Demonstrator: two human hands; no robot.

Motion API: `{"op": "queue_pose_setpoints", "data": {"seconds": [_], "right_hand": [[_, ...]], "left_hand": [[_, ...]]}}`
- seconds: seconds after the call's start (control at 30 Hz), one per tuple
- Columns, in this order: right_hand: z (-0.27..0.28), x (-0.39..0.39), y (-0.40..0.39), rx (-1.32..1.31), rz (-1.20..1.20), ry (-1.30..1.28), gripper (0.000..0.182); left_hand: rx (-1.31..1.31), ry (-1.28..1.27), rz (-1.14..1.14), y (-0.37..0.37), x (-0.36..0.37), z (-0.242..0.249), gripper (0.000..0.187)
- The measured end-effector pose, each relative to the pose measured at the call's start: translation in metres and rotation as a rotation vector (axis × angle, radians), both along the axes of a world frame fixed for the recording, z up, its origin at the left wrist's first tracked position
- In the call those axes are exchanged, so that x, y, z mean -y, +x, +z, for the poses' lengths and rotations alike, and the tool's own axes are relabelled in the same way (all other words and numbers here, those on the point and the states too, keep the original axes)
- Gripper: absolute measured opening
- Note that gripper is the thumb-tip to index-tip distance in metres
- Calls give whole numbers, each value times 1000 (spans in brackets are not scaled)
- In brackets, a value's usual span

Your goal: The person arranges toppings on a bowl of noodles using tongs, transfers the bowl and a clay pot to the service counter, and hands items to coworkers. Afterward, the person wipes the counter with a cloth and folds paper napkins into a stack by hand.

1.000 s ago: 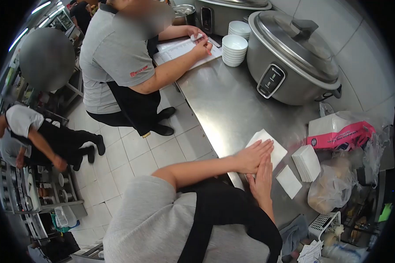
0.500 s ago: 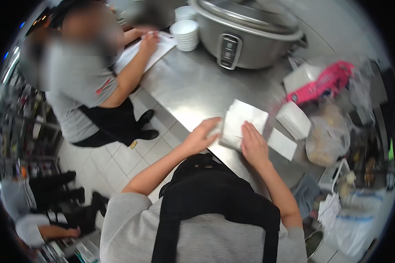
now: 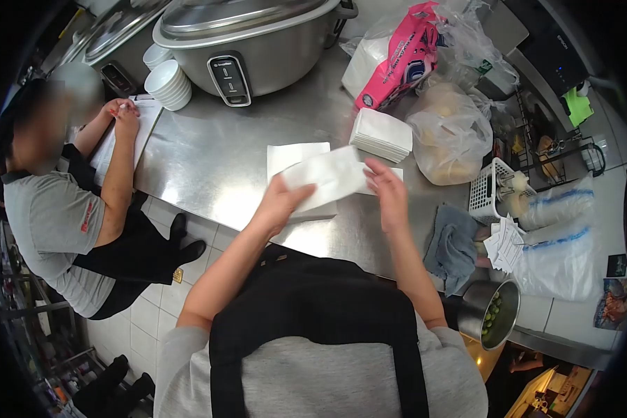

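At steel surface [image 3: 223, 139], no longer pressing napkin pile [image 3: 292, 155]; gripping separated napkin [image 3: 331, 179] in left hand [image 3: 277, 205], with right hand [image 3: 390, 198] open alongside.

White napkin [image 3: 327, 174] is held in left hand [image 3: 280, 205], above more napkins [image 3: 296, 154] laid on metal counter [image 3: 219, 157]. Right hand [image 3: 391, 198] is held near its end. Napkin stack [image 3: 382, 134] placed beside plastic bag [image 3: 453, 136]. Rice cooker [image 3: 265, 56] and stacked bowls [image 3: 171, 87] set farther back. Papers [image 3: 145, 122] leaned over by co-worker [image 3: 56, 216].

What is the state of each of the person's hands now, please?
Left hand: closed, holding a white napkin.
Right hand: open, loosely curled, apparently holding nothing.
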State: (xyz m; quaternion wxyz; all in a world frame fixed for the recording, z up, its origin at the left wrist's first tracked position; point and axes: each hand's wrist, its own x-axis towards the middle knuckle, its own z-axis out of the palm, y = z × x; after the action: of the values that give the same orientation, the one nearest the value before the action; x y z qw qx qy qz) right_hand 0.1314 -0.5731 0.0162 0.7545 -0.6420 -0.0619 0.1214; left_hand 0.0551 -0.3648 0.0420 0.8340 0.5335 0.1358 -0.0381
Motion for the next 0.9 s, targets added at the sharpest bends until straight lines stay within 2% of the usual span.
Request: {"op": "queue_pose_setpoints", "data": {"seconds": [0.07, 0.1, 0.17, 0.2, 0.23, 0.3, 0.33, 0.4, 0.53, 0.67, 0.77, 0.83, 0.87, 0.9], "right_hand": [[11, 26, 14, -260, 221, 514, 41], [14, 31, 17, -262, 226, 508, 41], [18, 37, 26, -31, -59, 33, 44], [8, 45, 37, 22, -164, -22, 43], [3, 53, 43, 23, -166, -21, 43], [-11, 65, 48, -107, -183, -146, 43], [-19, 67, 48, -116, -186, -149, 43], [-34, 67, 52, -85, -202, -321, 44], [-55, 65, 54, -59, -239, -332, 45], [-67, 63, 52, 1, -256, -437, 45], [-76, 65, 55, 12, -281, -481, 45], [-76, 65, 56, 24, -293, -506, 45], [-73, 63, 55, 28, -308, -558, 45], [-70, 62, 55, 33, -323, -609, 44]], "left_hand": [[55, 204, -207, 27, 22, -3, 33], [76, 287, -273, 40, 34, -2, 33], [118, 241, -262, 65, 46, -10, 33], [160, 200, -262, 76, 48, -15, 34], [160, 201, -264, 83, 47, -18, 34], [13, 172, -275, 94, 47, -27, 37], [-22, 212, -368, 99, 47, -31, 52], [-80, 221, -343, 101, 54, -38, 59], [-225, 251, -374, 105, 56, -44, 77], [-201, 272, -378, 104, 56, -51, 79], [-158, 259, -356, 103, 57, -56, 73], [61, 667, -355, 99, 60, -57, 61], [65, 667, -356, 97, 62, -62, 61], [283, 838, -397, 95, 64, -70, 54]]}}
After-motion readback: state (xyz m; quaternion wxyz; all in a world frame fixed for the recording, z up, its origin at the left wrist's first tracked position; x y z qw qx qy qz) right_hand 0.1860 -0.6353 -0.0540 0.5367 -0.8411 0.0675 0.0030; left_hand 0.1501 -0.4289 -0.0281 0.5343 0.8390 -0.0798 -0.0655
